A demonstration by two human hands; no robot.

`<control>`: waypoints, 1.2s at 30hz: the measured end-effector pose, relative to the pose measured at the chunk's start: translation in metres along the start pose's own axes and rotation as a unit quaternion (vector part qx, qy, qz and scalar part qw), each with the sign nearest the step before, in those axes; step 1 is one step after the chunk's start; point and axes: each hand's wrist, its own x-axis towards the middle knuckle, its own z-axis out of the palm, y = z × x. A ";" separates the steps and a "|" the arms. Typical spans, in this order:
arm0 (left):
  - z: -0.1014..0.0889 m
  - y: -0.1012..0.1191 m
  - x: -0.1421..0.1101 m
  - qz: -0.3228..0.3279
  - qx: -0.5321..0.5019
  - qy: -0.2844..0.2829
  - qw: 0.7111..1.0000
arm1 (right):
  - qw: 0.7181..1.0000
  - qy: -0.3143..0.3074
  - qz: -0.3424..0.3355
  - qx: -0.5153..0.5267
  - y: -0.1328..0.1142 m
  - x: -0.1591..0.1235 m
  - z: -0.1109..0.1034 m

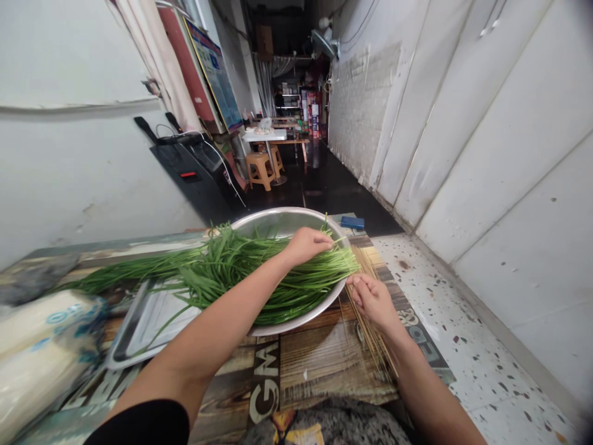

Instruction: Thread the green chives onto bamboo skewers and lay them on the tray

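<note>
A heap of long green garlic chives (278,272) fills a wide metal bowl (296,326), pale stem ends to the right. My left hand (306,245) reaches across them, its fingertips pinched at a few stem ends near the bowl's right side. Just outside the bowl's right rim, my right hand (373,301) is closed, thumb against the fingers. Whatever lies in that grip is too small to make out. Thin bamboo skewers (370,330) lie in a loose bundle on the table, partly beneath my right hand and forearm.
More chives trail left over a white tray (162,315). A plastic-wrapped bundle (50,346) sits at the left edge. A small blue box (353,222) lies behind the bowl on the patterned table (319,371). Beyond are a black machine (194,167) and a stool (260,170).
</note>
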 end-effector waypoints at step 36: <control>-0.016 -0.016 0.007 -0.093 0.338 0.022 0.936 | 1.000 0.006 -0.007 -0.015 0.005 0.002 -0.002</control>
